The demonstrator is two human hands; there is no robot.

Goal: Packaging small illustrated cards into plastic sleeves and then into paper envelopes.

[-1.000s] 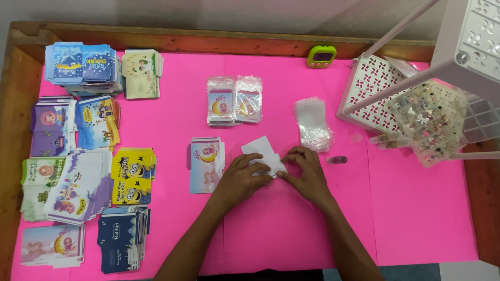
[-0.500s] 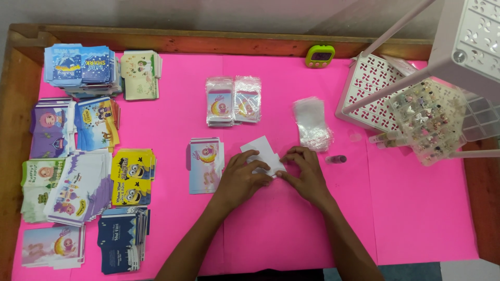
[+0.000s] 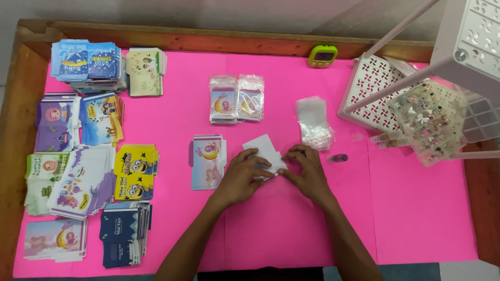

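Pinching a white card (image 3: pixel 264 152) at the middle of the pink table cover (image 3: pixel 416 218), left hand (image 3: pixel 240 176) and right hand (image 3: pixel 307 169) together. Left hand at 8 o'clock of the card, palm down, fingers curled over its lower left part. Right hand at 4 o'clock, fingertips closed on the card's lower right corner. Card tilted, blank face up, its upper half showing at 12 o'clock of both hands, the lower edge hidden under the fingers.

Just beside the left hand at 9 o'clock, a small stack of pastel printed cards (image 3: pixel 208 161). At 12 o'clock of the white card, well apart, two bagged card packs (image 3: pixel 236 99) side by side. At 1 o'clock of the right hand, near, a pile of clear plastic sleeves (image 3: pixel 314 123). At 3 o'clock of the right hand, just beside, a small purple cylinder (image 3: pixel 338 157) lying flat.

Along the table's 9 o'clock side, many piles of printed cards (image 3: pixel 83 151) in blue, purple, yellow and green. At the far edge, a green timer (image 3: pixel 322 55). Toward 2 o'clock, a white perforated tray (image 3: pixel 372 86) and a clear compartment box of small trinkets (image 3: pixel 429 122), partly behind a white rack leg (image 3: pixel 401 78).
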